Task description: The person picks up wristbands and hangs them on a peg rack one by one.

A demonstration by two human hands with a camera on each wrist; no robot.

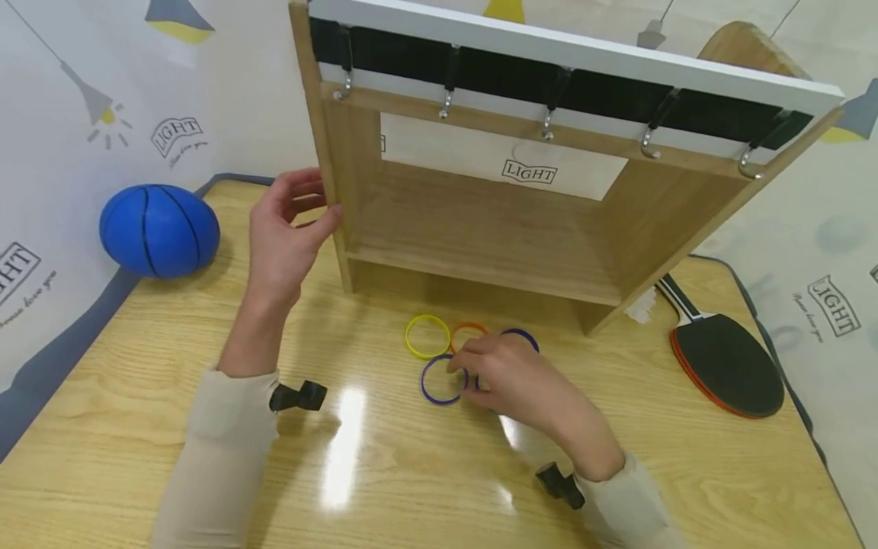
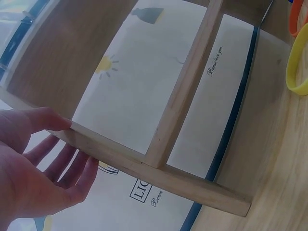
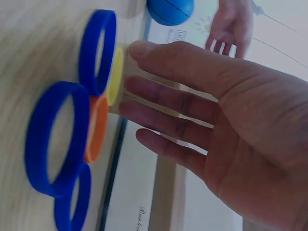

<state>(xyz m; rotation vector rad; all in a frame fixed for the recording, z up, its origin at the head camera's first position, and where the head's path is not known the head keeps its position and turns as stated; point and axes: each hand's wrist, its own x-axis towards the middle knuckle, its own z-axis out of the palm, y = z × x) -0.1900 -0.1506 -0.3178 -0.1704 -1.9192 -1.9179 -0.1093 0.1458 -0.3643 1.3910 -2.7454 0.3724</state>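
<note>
The left hand [image 1: 284, 236] pinches the wooden rack [image 1: 480, 221] near the table's [image 1: 411, 473] far edge, apparently to steady it, while the right hand [image 1: 521, 377], fingers loosely apart, hovers over rings [image 3: 37, 139] lying in front.

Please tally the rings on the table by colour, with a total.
Blue rings: 3
Orange ring: 1
Yellow ring: 1
Total: 5

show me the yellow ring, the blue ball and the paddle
Yellow ring [image 2: 291, 70]: left wrist view, left side of its band
Blue ball [image 1: 159, 231]: head view, middle of its surface
Paddle [image 1: 730, 366]: head view, middle of its black face
</note>
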